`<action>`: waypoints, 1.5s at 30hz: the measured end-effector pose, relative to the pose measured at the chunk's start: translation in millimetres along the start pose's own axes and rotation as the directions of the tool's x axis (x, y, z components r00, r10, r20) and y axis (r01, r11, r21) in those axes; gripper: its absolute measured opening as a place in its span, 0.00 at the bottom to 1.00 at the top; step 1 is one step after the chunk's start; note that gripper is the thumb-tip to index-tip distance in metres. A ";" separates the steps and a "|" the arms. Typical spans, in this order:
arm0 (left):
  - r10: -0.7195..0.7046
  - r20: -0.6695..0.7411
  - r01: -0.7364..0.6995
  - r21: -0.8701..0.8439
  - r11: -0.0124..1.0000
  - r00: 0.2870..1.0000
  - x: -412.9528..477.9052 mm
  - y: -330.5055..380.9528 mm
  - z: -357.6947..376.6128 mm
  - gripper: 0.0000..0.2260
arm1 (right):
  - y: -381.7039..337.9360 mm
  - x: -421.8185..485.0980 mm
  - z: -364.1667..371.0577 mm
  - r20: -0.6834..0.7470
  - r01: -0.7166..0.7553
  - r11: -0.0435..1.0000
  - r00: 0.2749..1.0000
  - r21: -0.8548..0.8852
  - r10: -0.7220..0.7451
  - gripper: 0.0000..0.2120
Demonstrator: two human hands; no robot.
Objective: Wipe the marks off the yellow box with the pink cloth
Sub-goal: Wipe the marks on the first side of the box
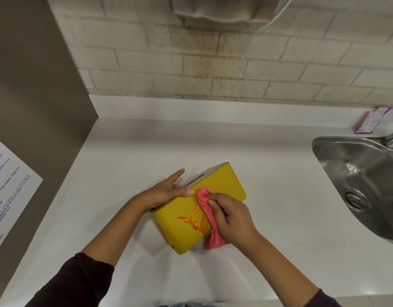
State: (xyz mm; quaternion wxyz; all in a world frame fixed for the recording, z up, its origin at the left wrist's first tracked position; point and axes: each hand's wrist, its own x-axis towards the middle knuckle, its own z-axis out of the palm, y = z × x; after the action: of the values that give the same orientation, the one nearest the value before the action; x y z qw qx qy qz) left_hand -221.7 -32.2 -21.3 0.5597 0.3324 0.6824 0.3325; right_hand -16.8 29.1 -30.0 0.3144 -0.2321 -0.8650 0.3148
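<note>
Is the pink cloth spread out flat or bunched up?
Bunched up: the right hand grips the pink cloth in a crumpled wad against the yellow box, not laid flat.

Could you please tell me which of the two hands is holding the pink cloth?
The right hand grips the pink cloth against the yellow box; the left hand only rests on the box's top edge.

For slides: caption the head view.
Left hand steadies yellow box; right hand holds pink cloth against it, beside orange marks.

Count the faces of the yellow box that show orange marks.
2: the broad face turned up, next to the pink cloth, and the near end face. Hidden faces may carry more.
</note>
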 end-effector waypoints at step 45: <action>0.029 -0.056 -0.029 -0.003 1.000 0.998 -2.3 0.2 -0.5 0.44 | -16.9 1.5 11.0 0.066 -0.031 0.997 0.997 0.072 0.026 0.14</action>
State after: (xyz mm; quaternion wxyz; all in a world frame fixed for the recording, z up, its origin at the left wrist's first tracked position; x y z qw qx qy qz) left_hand -221.9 -34.0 -19.8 0.5363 0.3318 0.6921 0.3511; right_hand -28.9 13.9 -24.4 0.2898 -0.2224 -0.8594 0.3579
